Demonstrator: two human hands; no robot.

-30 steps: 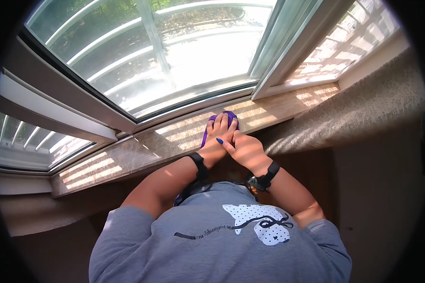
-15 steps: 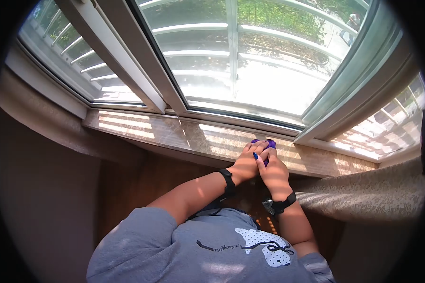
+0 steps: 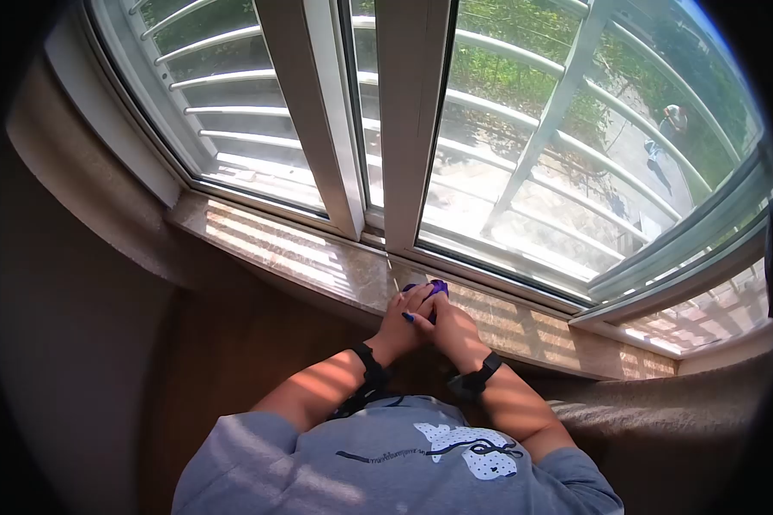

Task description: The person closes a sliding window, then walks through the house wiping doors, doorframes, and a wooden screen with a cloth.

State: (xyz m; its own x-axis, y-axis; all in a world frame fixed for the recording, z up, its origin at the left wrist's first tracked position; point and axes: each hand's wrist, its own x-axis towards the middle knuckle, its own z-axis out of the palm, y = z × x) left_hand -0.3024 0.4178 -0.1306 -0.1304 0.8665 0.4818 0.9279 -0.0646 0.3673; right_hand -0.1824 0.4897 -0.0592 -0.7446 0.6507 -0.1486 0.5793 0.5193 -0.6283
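My left hand (image 3: 398, 324) and my right hand (image 3: 453, 326) are together on the stone windowsill (image 3: 352, 273), fingers overlapping. Beneath and between them is a crumpled purple cloth (image 3: 439, 287), mostly covered, with only its edges showing past the fingers. Both hands are closed over it and press it on the sill just in front of the window frame. A thumb with a dark blue nail crosses in the middle. Black bands circle both wrists.
The sliding window frame (image 3: 408, 129) rises right behind the hands. White bars (image 3: 524, 193) run outside the glass. Curtains hang at the left (image 3: 77, 202) and right (image 3: 661, 416). A person (image 3: 674, 120) is outdoors at the upper right. Striped sunlight falls on the sill.
Both hands and the purple cloth have slid left along the sill, closer to the upright window frame. The head view has turned and tilted.
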